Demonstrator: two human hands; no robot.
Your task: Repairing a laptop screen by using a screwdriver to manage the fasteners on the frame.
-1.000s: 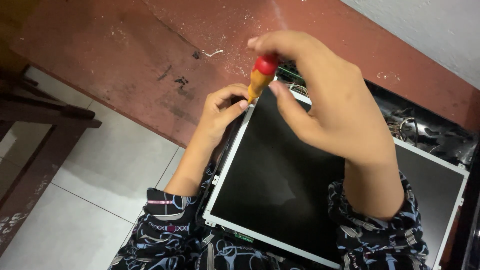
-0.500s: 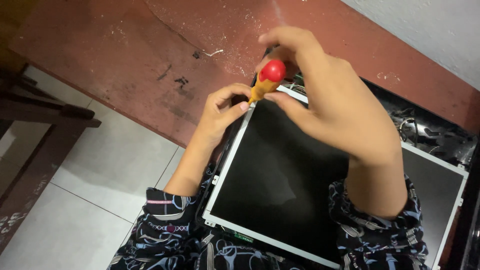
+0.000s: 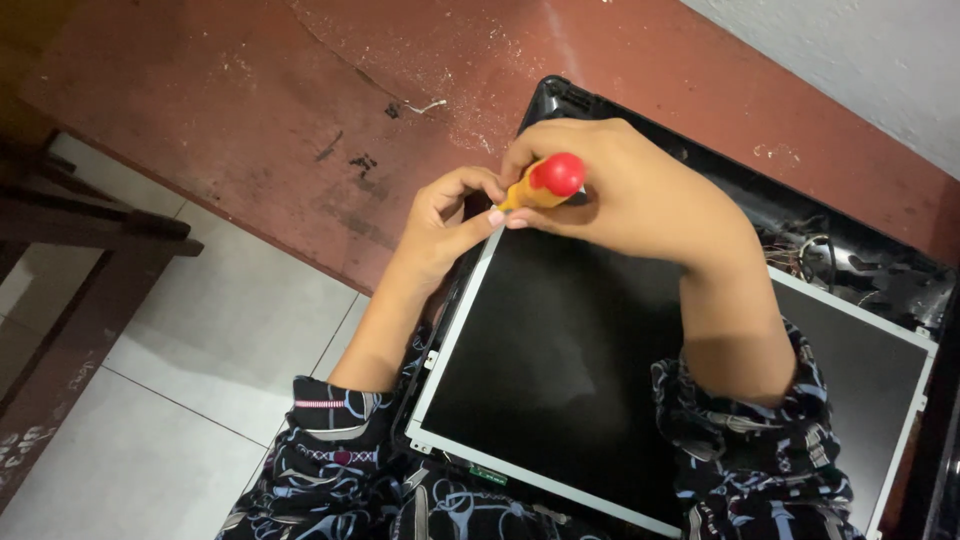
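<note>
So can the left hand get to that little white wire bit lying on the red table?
Probably yes. The left hand rests at the screen panel's top corner beside the screwdriver, and the white wire scrap lies just beyond it on bare red table. Nothing sits between them.

- Screwdriver (image 3: 545, 185): only the red cap and a short stretch of yellow handle show; shaft and tip hidden behind the right hand (image 3: 640, 200) and left hand (image 3: 450, 225).
- LCD panel (image 3: 560, 370): top left corner covered by both hands; lower right part cut by the forearm and frame edge.
- Wiring (image 3: 810, 255) in the black laptop lid (image 3: 560, 100): too small to sort out, possibly thin cable strands.
- Dark wooden furniture (image 3: 80, 240): cut off at left edge.
</note>
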